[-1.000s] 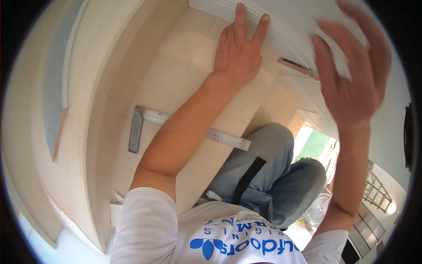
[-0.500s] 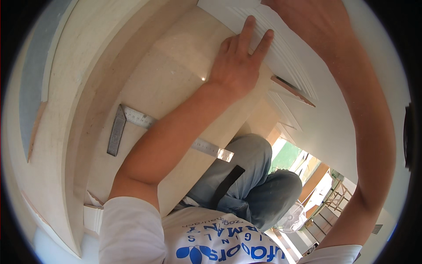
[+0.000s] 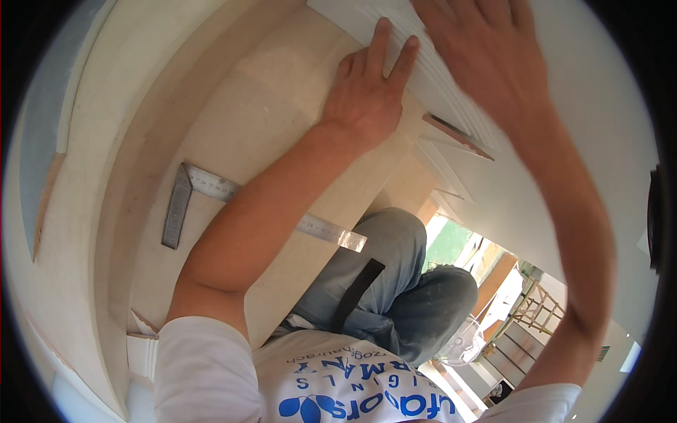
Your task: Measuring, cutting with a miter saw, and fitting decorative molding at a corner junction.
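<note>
My left hand (image 3: 364, 92) rests against a white grooved moulding (image 3: 460, 107), two fingers stretched out over its ridges and the others bent. Higher up and to the right, my right hand (image 3: 493, 60) lies flat along the moulding and the white surface beside it; its fingers are extended, with their tips partly cut off by the upper edge. Neither hand visibly grips anything. Under my left forearm a metal try square (image 3: 176, 211) lies on the beige board (image 3: 254, 127), its blade passing beneath the arm toward my knee.
A moulding piece with a raw brown cut end (image 3: 458, 137) sits right of my left hand. Small white moulding offcuts (image 3: 143, 352) lie by my left sleeve. My bent legs (image 3: 395, 261) are below the board. A white fan (image 3: 465, 342) and wooden frame (image 3: 539, 308) stand at lower right.
My right hand has come down and nearer, so more of its stretched fingers show. My left hand keeps its pose on the moulding; the whole view has shifted slightly.
</note>
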`<state>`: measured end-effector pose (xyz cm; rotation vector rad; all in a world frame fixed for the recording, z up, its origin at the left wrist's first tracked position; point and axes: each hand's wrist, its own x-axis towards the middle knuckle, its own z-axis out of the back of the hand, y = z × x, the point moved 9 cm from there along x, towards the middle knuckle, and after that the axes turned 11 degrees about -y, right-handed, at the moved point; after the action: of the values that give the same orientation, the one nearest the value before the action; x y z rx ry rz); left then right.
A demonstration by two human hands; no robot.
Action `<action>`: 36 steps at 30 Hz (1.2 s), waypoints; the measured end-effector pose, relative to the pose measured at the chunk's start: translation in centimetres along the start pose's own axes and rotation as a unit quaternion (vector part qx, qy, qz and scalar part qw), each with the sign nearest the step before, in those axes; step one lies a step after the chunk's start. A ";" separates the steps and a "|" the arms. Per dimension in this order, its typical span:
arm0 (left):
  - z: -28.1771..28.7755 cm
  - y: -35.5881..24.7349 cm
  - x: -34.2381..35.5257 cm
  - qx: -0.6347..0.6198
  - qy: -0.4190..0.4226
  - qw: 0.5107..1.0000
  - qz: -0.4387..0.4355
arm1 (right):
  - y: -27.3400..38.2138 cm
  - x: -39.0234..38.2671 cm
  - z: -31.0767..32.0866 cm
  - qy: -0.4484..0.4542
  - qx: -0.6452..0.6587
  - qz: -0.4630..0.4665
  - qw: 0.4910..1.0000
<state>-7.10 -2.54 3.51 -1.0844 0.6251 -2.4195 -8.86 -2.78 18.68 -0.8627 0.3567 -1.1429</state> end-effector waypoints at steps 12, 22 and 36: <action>2.5 1.9 1.4 -0.124 -0.045 0.989 0.069 | 7.0 -11.1 -4.1 -0.049 -0.044 -0.363 0.930; 1.7 5.0 2.7 -0.074 0.045 0.983 0.163 | 7.2 -12.4 -5.8 -0.075 -0.010 -0.397 0.915; 1.2 5.9 2.9 -0.109 0.087 0.961 0.240 | 7.3 -12.7 -6.4 -0.102 -0.019 -0.396 0.913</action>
<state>-6.84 -9.16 2.62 -0.6946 1.0952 -2.0613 -13.47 7.03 7.02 -1.1979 -0.1780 -1.7696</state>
